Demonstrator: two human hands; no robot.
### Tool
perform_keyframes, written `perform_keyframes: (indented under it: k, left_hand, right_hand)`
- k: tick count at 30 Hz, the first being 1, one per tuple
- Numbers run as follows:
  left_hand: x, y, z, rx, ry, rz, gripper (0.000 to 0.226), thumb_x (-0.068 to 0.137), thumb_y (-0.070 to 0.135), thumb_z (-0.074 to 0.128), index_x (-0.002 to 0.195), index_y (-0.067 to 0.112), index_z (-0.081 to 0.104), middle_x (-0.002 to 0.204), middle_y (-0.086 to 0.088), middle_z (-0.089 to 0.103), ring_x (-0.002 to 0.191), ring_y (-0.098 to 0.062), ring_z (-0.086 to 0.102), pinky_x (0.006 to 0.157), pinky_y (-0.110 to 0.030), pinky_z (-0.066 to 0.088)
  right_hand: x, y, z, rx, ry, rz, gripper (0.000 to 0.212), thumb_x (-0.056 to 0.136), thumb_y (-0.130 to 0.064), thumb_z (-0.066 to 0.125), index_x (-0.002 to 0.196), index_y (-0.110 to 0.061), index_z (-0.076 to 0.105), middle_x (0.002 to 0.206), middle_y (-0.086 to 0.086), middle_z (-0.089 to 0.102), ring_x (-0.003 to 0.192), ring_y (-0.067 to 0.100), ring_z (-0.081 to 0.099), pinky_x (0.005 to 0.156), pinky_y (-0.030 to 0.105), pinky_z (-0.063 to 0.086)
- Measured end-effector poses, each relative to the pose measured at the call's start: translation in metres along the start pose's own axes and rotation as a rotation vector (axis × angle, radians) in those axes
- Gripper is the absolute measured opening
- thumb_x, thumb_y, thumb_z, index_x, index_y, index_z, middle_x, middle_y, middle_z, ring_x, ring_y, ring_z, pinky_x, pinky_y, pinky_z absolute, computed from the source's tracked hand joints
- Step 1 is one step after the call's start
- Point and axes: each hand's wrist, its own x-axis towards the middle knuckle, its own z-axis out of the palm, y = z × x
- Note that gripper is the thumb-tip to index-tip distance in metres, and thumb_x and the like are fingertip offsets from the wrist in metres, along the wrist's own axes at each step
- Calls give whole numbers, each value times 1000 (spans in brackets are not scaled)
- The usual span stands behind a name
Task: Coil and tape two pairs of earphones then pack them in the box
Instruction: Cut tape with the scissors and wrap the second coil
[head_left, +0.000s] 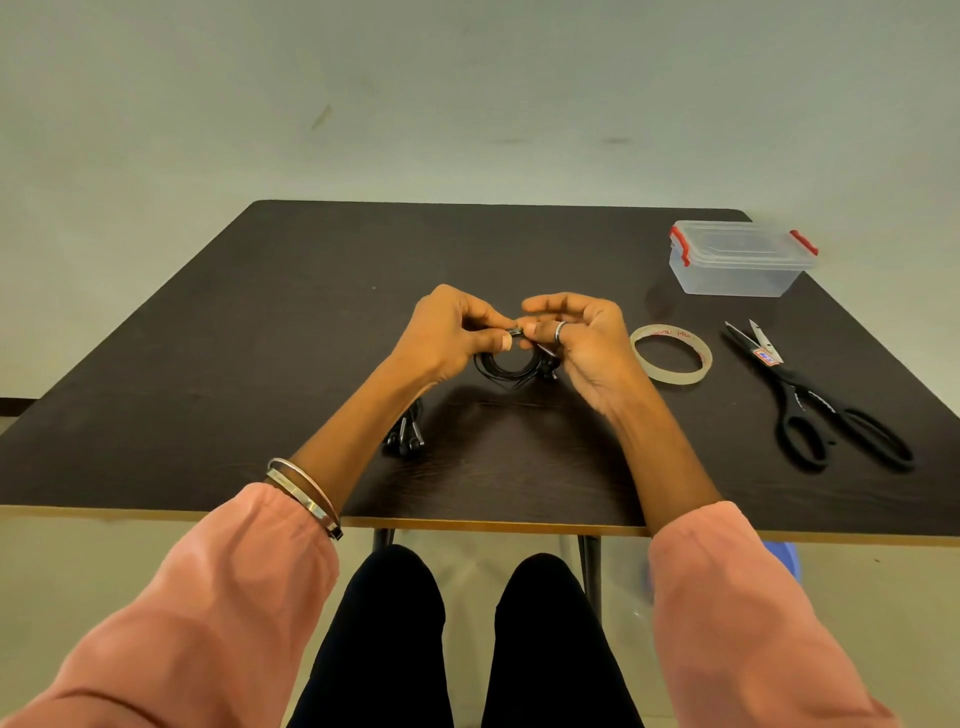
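Head view: both hands hold a coiled pair of black earphones above the table.

The left hand (447, 332) and right hand (582, 338) pinch the top of the coiled earphones (506, 364), a thin black cord wound into a small ring hanging below the fingertips. A second pair of earphones (408, 434) lies under the left forearm, near the coil. Right of the coil: tape roll (671, 355), then scissors (815, 400); beyond them the clear box (740, 260), lid on, red clips. All rest on the dark table (260, 338).
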Motion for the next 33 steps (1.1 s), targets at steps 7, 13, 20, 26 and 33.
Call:
perform_keyframes:
  k: [7, 13, 20, 26, 33]
  left_hand:
    - [-3, -2, -2, -101, 24, -30, 17, 81, 3, 72, 94, 13, 75, 79, -2, 72, 76, -11, 65, 82, -29, 55]
    - [-4, -5, -6, -167, 55, -54, 17, 81, 4, 72, 98, 6, 74, 83, -8, 73, 76, -12, 66, 81, -29, 56]
    - [-13, -11, -4, -91, 79, -44, 19, 81, 3, 72, 98, 9, 75, 86, -1, 72, 84, -13, 68, 88, -32, 55]
    - [-17, -10, -7, -144, 55, -29, 15, 82, 9, 72, 96, 13, 76, 86, 0, 74, 85, -13, 68, 87, -31, 55]
    - [-20, -15, -20, -71, -129, -61, 5, 83, 20, 73, 83, 18, 78, 74, 2, 74, 58, 1, 58, 52, -16, 46]
  right_hand:
    - [-1, 0, -1, 11, 28, -30, 19, 89, 4, 53, 102, -3, 64, 86, 17, 73, 79, 32, 71, 84, 47, 55]
    - [-6, 1, 4, -419, -22, -335, 11, 83, -6, 71, 94, -4, 72, 95, 6, 70, 84, 21, 71, 80, 43, 58]
    - [-9, 3, 5, -772, -159, -427, 7, 89, -12, 65, 89, -10, 72, 93, -2, 64, 76, 10, 61, 66, 18, 49]
    - [-13, 1, 4, -617, -254, -111, 14, 96, -20, 55, 88, -17, 66, 74, -1, 64, 63, 7, 53, 58, 20, 44]
    - [-16, 0, 2, -464, -293, 15, 16, 89, -18, 64, 78, -14, 74, 67, 2, 67, 59, 12, 57, 52, 23, 45]
